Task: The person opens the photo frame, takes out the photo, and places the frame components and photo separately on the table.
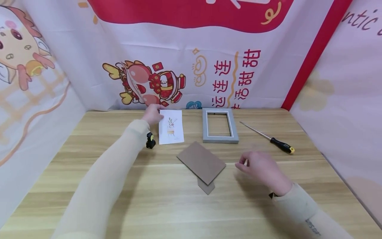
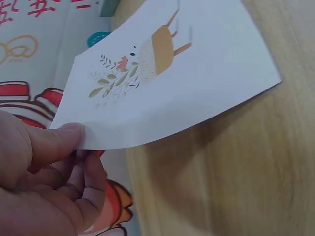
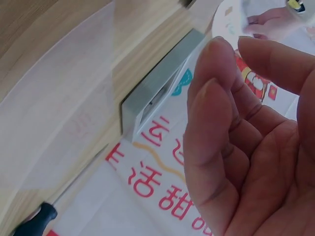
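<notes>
My left hand (image 1: pixel 153 114) pinches the corner of a white paper print (image 1: pixel 171 132) between thumb and fingers at the far edge of the table. The print (image 2: pixel 147 73) shows a plant in a footed pot; in the left wrist view its held edge bends upward off the wood. My right hand (image 1: pixel 264 169) hovers right of a brown backing board (image 1: pixel 201 162), fingers loosely curled. In the right wrist view, thumb and fingertips of the right hand (image 3: pixel 246 128) stand apart with nothing between them. A grey picture frame (image 1: pixel 206 127) lies beyond, right of the print.
A screwdriver (image 1: pixel 282 145) with a black and yellow handle lies at the right. A brown stand flap (image 1: pixel 206 188) sticks out from under the board. Printed cloth (image 1: pixel 167 43) walls the table's back and sides. One pale see-through patch (image 3: pixel 59 98) is unclear.
</notes>
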Demonstrator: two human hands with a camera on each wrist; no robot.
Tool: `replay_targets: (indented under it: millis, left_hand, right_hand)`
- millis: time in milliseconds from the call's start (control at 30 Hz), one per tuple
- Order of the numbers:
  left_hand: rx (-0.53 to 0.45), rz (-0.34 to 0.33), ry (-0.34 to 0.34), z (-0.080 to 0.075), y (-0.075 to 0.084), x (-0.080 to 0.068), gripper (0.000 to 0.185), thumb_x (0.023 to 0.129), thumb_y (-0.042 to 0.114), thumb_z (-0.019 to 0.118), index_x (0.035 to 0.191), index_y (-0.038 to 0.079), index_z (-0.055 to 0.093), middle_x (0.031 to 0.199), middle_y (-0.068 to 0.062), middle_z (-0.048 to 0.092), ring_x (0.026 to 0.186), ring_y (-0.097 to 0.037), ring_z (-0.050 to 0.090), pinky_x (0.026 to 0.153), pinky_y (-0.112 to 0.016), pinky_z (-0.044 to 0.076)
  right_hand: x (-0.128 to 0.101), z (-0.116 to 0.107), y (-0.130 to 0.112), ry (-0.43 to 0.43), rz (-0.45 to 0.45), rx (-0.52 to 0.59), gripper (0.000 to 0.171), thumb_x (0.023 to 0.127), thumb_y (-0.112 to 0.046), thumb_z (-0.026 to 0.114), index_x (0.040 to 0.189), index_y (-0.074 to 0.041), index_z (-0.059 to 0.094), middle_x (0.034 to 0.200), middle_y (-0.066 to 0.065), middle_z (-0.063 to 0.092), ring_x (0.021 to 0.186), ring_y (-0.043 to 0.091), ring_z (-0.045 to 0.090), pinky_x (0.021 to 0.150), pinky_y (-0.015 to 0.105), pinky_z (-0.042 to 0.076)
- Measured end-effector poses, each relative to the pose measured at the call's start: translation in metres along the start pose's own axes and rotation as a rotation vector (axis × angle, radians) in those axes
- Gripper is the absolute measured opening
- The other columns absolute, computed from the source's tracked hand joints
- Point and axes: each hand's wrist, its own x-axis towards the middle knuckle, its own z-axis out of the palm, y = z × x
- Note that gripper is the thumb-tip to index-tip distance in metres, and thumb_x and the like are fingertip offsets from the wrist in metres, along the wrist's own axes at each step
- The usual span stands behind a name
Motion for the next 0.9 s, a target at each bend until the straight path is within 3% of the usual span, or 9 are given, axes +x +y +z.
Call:
replay_targets:
  millis: [400,700,800,900]
  left_hand:
    - [0.163,-0.017,0.048,0.032,-0.019,0.010,0.051,0.082,-0.015,0.060,0.130,0.001,0.060,0.134,-0.019,0.055,0.122,-0.035,0.050,0.107,-0.048,0.039]
    - [0.224,-0.013,0.099,0.033,-0.026,0.007,0.037,0.085,0.001,0.071,0.122,0.000,0.065,0.126,-0.020,0.060,0.120,-0.039,0.050,0.106,-0.051,0.036]
    - [0.202,0.000,0.115,0.032,-0.025,0.004,0.031,0.090,0.005,0.068,0.120,0.002,0.067,0.124,-0.020,0.061,0.118,-0.038,0.051,0.104,-0.051,0.037]
    - [0.176,0.024,0.122,0.030,-0.021,-0.001,0.028,0.095,0.011,0.063,0.122,0.003,0.066,0.124,-0.018,0.060,0.117,-0.036,0.051,0.102,-0.051,0.039]
  right_hand:
    - [0.010,0.013,-0.018,-0.033,0.033,0.001,0.017,0.091,-0.028,0.071,0.077,-0.020,0.067,0.065,-0.005,0.056,0.059,0.015,0.049,0.055,0.032,0.041]
    - [0.013,0.021,-0.033,-0.033,0.032,0.015,0.018,0.091,-0.027,0.072,0.075,-0.019,0.067,0.065,-0.005,0.056,0.060,0.015,0.049,0.057,0.032,0.042]
    - [0.016,0.025,-0.044,-0.003,0.001,0.016,0.016,0.091,-0.024,0.072,0.077,-0.016,0.070,0.066,-0.006,0.059,0.059,0.012,0.050,0.057,0.031,0.045]
    - [0.021,0.033,-0.060,0.076,-0.089,-0.018,0.018,0.089,-0.020,0.073,0.074,-0.012,0.069,0.064,-0.005,0.060,0.055,0.009,0.050,0.053,0.030,0.047]
